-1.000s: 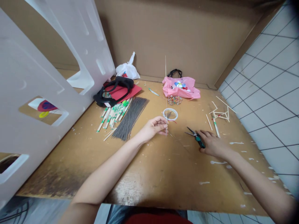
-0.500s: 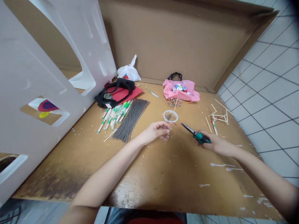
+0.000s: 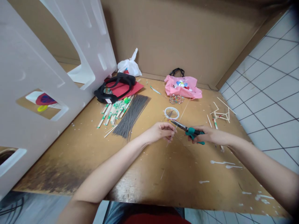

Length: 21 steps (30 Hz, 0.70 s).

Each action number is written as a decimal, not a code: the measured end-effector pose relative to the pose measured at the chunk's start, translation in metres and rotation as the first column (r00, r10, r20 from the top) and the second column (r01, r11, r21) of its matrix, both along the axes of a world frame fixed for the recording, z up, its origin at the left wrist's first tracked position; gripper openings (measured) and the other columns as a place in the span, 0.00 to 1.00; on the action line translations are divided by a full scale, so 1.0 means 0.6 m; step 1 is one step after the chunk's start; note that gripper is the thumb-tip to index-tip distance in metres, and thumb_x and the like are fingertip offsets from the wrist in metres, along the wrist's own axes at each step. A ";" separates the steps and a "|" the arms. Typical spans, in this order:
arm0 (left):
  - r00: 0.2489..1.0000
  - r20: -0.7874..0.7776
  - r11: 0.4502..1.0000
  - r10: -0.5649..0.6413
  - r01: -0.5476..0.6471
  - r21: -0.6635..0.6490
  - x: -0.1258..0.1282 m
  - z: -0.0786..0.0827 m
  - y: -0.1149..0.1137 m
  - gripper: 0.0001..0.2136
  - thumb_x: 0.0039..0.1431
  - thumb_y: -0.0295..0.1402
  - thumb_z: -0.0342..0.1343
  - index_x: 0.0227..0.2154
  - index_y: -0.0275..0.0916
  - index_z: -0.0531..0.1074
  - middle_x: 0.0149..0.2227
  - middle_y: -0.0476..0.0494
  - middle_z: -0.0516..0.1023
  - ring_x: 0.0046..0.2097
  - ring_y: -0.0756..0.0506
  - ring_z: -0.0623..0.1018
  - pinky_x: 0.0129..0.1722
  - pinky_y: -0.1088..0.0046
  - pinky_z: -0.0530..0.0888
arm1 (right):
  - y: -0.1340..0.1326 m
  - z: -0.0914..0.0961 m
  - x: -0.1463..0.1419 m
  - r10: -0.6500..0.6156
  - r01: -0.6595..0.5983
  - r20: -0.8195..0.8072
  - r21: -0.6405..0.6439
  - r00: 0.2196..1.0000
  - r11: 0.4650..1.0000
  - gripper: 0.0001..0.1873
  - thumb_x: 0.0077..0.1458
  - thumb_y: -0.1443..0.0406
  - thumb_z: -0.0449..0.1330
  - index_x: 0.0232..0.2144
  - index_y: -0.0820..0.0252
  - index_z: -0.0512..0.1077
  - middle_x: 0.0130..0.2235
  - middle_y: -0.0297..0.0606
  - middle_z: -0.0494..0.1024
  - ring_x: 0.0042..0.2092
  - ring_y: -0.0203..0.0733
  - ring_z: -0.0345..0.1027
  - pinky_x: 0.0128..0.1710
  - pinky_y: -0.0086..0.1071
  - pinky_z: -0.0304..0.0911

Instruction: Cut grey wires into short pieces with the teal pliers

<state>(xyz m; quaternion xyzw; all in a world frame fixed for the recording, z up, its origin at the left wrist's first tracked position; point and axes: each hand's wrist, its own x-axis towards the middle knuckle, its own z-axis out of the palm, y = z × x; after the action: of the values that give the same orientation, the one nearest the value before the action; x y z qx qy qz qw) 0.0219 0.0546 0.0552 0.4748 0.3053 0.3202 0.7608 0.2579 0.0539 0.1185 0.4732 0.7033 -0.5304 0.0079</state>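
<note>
My left hand [image 3: 161,131] pinches a thin pale stick [image 3: 184,112] near its lower end; the stick slants up and to the right over the board. My right hand [image 3: 209,136] grips green-handled pliers [image 3: 187,129], whose jaws point left and meet the stick right beside my left fingertips. A small white wire coil [image 3: 171,113] lies just behind the hands. A bundle of dark grey wires [image 3: 132,116] lies left of my left hand.
The brown board [image 3: 149,168] also carries green-tipped sticks [image 3: 114,114], a black strap on red paper [image 3: 114,88], a white bag [image 3: 129,66], a pink bag [image 3: 182,87], beads [image 3: 176,99] and a stick frame [image 3: 220,114]. White foam panels [image 3: 35,77] stand left; tiled floor right.
My right hand lifted the pliers off the board and brought them left to the stick. The stick, upright a second ago, now slants to the right in my left hand.
</note>
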 end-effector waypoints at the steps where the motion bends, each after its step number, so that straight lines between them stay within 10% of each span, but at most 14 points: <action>1: 1.000 0.003 1.000 -0.007 0.007 -0.001 0.001 -0.001 -0.001 0.11 0.42 0.32 0.63 0.28 0.32 0.71 0.24 0.51 0.72 0.23 0.54 0.74 0.26 0.77 0.72 | 0.001 0.000 -0.003 -0.005 0.004 -0.024 -0.033 1.000 0.999 0.14 0.47 0.65 0.55 0.38 0.62 0.70 0.34 0.38 0.73 0.33 0.38 0.65 0.28 0.29 0.59; 21: 0.998 0.021 0.996 -0.065 0.066 -0.064 0.006 -0.001 -0.006 0.12 0.42 0.33 0.64 0.29 0.33 0.71 0.22 0.49 0.74 0.22 0.53 0.74 0.24 0.77 0.71 | -0.003 -0.006 -0.017 -0.056 0.046 -0.081 -0.122 0.995 0.992 0.10 0.46 0.66 0.55 0.33 0.62 0.67 0.30 0.36 0.70 0.29 0.35 0.65 0.23 0.27 0.59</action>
<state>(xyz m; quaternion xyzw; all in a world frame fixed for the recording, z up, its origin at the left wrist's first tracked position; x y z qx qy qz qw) 0.0255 0.0508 0.0546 0.4566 0.2924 0.2895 0.7888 0.2475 0.0524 0.1149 0.4669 0.6578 -0.5910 -0.0068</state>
